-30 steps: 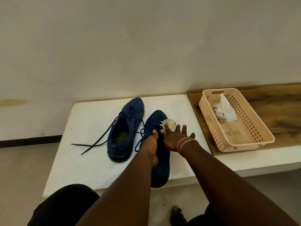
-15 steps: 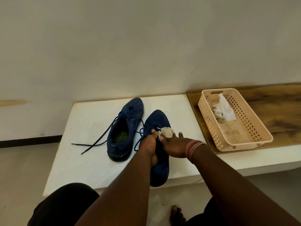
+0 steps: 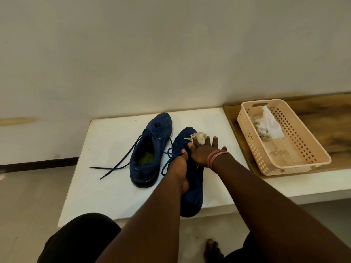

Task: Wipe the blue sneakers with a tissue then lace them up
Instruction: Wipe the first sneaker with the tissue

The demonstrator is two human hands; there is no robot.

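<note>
Two blue sneakers lie on a white table (image 3: 106,186). The left sneaker (image 3: 150,149) stands untouched with its loose laces (image 3: 117,168) trailing to the left. My left hand (image 3: 178,168) grips the right sneaker (image 3: 191,194) at its middle, its heel hanging over the table's front edge. My right hand (image 3: 203,152) lies with straight fingers on that sneaker's toe part and presses a crumpled, soiled tissue (image 3: 199,137) onto it.
A beige perforated basket (image 3: 303,160) with used tissues (image 3: 269,126) stands on a wooden board (image 3: 332,120) to the right. A pale wall rises behind the table. My knees and a bare foot (image 3: 212,249) show below the table edge.
My right hand slid the tissue back along the sneaker and then forward again toward the toe, its fingers now spread. My left hand has kept its grip.
</note>
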